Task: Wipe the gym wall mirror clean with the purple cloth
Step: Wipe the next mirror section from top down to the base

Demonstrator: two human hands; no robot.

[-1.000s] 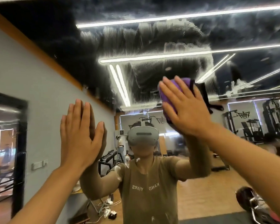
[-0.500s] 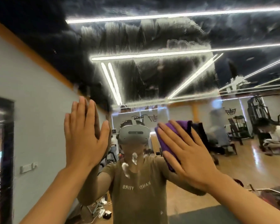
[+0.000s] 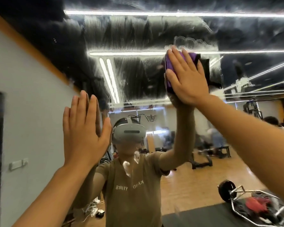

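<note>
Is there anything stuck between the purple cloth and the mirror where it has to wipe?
Nothing visible. The right hand presses the purple cloth flat against the mirror, with white streaky smears around it. The left hand rests flat on the glass lower down, well clear of the cloth.

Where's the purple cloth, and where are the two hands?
Cloth (image 3: 168, 66): head view, purple edge left of the fingers.
Right hand (image 3: 187, 82): head view, back of the hand.
Left hand (image 3: 82, 133): head view, back of the hand.
</note>
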